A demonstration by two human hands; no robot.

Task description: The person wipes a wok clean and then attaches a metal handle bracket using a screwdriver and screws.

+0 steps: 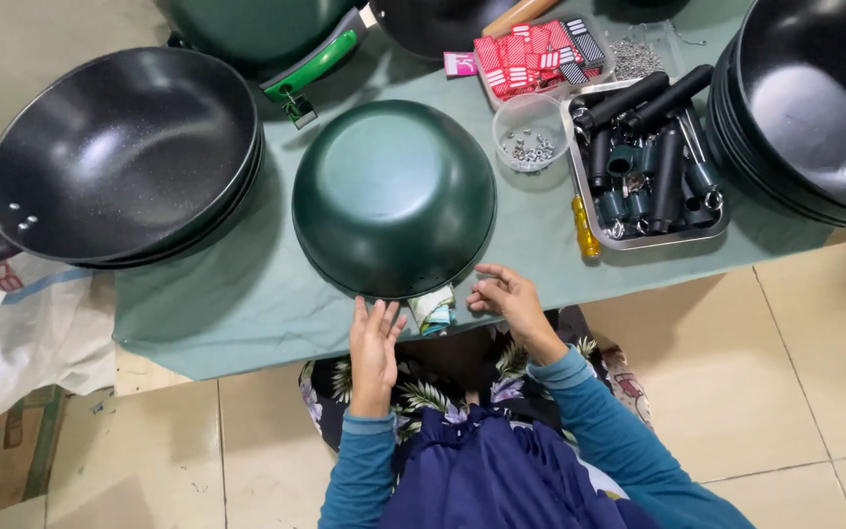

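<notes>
Green cloth-covered surface (247, 304) is carrying a stack of black woks (119, 157) far left, more black pans (815, 108) far right, and a dark green wok (394, 196) lying upside down in the middle near the edge. Right of it a metal tray (712, 227) is holding black handles (638, 98), with a clear cup of screws (531, 132) just beside. Left hand (374, 343), fingers apart and flat, is touching the green wok's near rim; right hand (506, 294), loosely curled and holding nothing, is hovering just beside a small folded packet (433, 309).
</notes>
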